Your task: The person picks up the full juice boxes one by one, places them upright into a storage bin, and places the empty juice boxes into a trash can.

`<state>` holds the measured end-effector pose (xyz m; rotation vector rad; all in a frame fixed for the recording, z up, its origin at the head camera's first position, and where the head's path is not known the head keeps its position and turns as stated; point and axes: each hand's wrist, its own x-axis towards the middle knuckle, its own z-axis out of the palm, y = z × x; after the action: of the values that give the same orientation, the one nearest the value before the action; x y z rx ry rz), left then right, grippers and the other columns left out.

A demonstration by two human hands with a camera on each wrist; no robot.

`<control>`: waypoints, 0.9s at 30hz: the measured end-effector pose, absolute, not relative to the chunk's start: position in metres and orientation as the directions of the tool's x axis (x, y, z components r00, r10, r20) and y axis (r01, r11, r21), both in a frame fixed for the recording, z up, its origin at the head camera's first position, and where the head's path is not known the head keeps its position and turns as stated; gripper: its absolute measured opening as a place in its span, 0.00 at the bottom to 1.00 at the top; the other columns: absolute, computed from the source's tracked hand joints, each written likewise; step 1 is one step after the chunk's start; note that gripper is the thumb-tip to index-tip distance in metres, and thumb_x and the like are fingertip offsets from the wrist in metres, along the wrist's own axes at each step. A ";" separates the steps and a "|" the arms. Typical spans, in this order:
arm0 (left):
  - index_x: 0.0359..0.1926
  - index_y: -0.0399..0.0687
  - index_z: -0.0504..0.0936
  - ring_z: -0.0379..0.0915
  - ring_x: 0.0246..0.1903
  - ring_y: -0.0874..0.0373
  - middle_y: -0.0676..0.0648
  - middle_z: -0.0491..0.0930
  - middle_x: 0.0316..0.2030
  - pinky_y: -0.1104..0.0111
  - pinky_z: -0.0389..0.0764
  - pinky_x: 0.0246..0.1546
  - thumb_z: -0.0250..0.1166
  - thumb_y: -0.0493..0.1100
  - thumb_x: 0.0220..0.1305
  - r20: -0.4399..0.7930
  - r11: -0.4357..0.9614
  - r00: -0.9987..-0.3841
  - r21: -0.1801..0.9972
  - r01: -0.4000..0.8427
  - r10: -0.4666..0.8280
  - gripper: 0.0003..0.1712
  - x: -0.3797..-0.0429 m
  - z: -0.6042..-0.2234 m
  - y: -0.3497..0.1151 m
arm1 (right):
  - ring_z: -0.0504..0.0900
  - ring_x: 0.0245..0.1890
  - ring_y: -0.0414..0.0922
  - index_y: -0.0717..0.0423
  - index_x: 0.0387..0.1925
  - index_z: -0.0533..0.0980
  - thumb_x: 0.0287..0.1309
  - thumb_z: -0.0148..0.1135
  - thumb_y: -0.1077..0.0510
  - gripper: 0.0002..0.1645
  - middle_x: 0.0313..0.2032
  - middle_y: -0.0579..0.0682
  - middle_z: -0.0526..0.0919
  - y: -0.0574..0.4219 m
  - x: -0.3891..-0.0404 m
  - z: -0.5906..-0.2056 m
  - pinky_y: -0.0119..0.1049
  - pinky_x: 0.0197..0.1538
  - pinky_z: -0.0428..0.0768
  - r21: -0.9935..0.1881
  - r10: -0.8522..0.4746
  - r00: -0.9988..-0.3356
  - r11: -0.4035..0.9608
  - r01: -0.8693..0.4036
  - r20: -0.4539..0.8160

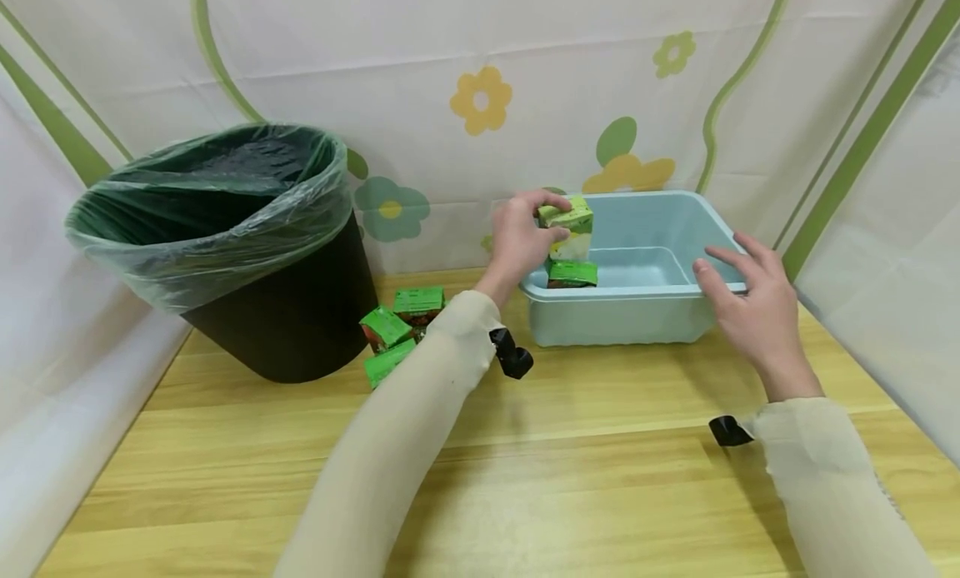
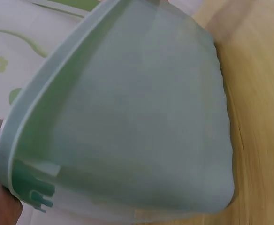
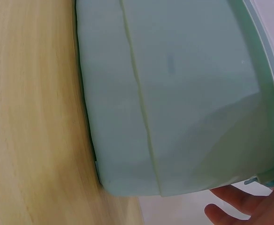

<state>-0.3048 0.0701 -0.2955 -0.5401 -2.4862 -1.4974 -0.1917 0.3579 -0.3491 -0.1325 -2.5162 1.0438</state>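
My left hand (image 1: pixel 525 232) holds a light green and white carton (image 1: pixel 573 228) between thumb and fingers, over the left end of a pale blue plastic bin (image 1: pixel 622 316). Just below it, a darker green small box (image 1: pixel 572 274) lies inside the bin at the left. At the bin's right end is my right hand (image 1: pixel 753 303), fingers spread and fairly straight by the rim; whether they touch it is unclear. The left wrist view shows the bin's outer wall (image 2: pixel 141 103) with part of the left hand at its rim, while the carton is hidden there.
Several green and red small boxes (image 1: pixel 386 328) lie on the wooden table (image 1: pixel 570 495), partly behind the left forearm. A black trash can (image 1: pixel 300 311) with a green translucent liner (image 1: pixel 247 249) stands at the left. A flower-patterned cloth (image 1: pixel 420 128) hangs behind.
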 end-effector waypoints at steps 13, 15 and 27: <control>0.49 0.56 0.90 0.78 0.57 0.56 0.55 0.87 0.57 0.64 0.79 0.62 0.78 0.38 0.62 0.273 0.523 -0.859 0.699 0.487 0.434 0.15 -0.310 -0.293 0.067 | 0.47 0.85 0.65 0.55 0.74 0.73 0.77 0.53 0.36 0.37 0.85 0.47 0.51 0.359 -0.192 -0.348 0.76 0.78 0.48 -0.700 0.240 -0.911 0.711 -0.071 0.335; 0.50 0.55 0.90 0.78 0.58 0.56 0.55 0.87 0.56 0.65 0.79 0.63 0.78 0.38 0.63 0.263 0.540 -0.850 0.678 0.499 0.456 0.15 -0.311 -0.293 0.067 | 0.47 0.85 0.65 0.55 0.74 0.73 0.77 0.53 0.36 0.37 0.86 0.47 0.51 0.359 -0.192 -0.348 0.76 0.78 0.47 -0.702 0.239 -0.913 0.708 -0.069 0.331; 0.47 0.52 0.86 0.77 0.58 0.54 0.50 0.85 0.55 0.60 0.80 0.62 0.75 0.37 0.66 0.197 0.625 -0.816 0.554 0.550 0.544 0.12 -0.308 -0.293 0.069 | 0.46 0.85 0.66 0.53 0.76 0.72 0.77 0.53 0.36 0.37 0.86 0.47 0.49 0.360 -0.192 -0.349 0.77 0.78 0.45 -0.704 0.242 -0.916 0.707 -0.058 0.319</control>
<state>-0.3081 0.0695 -0.2931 -0.9501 -2.8218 -0.9679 -0.1922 0.3598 -0.3489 -0.1421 -2.5256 1.0607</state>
